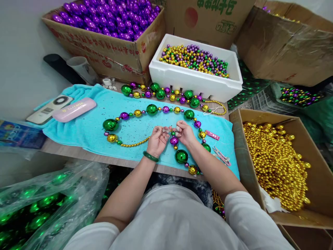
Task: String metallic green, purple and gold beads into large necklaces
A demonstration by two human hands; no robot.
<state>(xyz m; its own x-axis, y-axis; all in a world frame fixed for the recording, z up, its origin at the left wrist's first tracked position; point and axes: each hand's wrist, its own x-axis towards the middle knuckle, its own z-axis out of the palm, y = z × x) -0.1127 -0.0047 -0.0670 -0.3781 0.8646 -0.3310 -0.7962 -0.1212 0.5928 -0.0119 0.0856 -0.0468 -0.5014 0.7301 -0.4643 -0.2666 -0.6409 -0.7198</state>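
Note:
A bead necklace (151,109) of large green, purple and gold beads lies in a loop on the turquoise towel (85,121). My left hand (158,139), a green bangle on its wrist, is closed in a pinch at one end of it, where the small gold beads run into the fingers. Beside it, my right hand (185,133) pinches the other end, just above a small green bead. The fingertips almost meet, and the fine string between them is hard to make out. Small snippers (221,156) and a pink packet (212,135) lie right of my right forearm.
Finished-looking bead strands (160,93) lie along the towel's back edge, before a white foam box (195,81) of small beads. Cartons hold purple beads (109,17) and gold bead strands (278,166). A pink case (74,109) and a phone-like white object (49,110) lie left.

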